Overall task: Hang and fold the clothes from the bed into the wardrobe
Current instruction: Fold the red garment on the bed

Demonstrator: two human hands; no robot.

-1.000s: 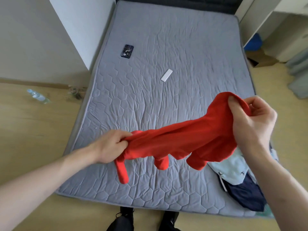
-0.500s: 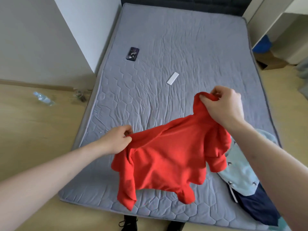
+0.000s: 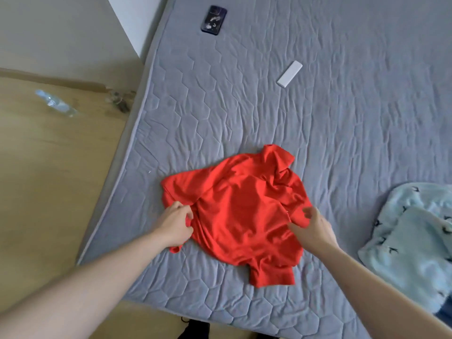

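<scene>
Now flat: red shirt spread for folding near the bed's front edge

Off the bed to the left, on the wooden floor: a clear plastic bottle [image 3: 56, 104] on its side, nothing to do with the job. Farther in, by the bed's [image 3: 342, 133] left edge toward its far end, a dark phone [image 3: 214, 20]; nearer the middle of the far half, a small white remote [image 3: 289, 74]. Both well apart from the work, probably parked there to keep the near half free for laying garments out.

Left hand [image 3: 176, 222]: fingers curled, pinching a bunched fold at the left side of the red shirt [image 3: 244, 211], near a sleeve. Likely gripping to tug that side straight.

Red shirt itself: lying on the quilted cover near the front edge, left of centre, collar pointing toward the far end, hem toward the front edge, cloth crumpled around collar and right shoulder. Laid down rather than held up, presumably because folding needs a flat surface.

Right hand [image 3: 315, 226]: spread loosely, fingers relaxed, at the shirt's right edge; touching the cloth or just above it, cannot tell. Gripping nothing. Seemingly reaching to smooth or catch the right sleeve.

Far right, at the bed's right edge: a pale blue patterned garment [image 3: 413, 243], waiting its turn. Wardrobe not in view.
</scene>
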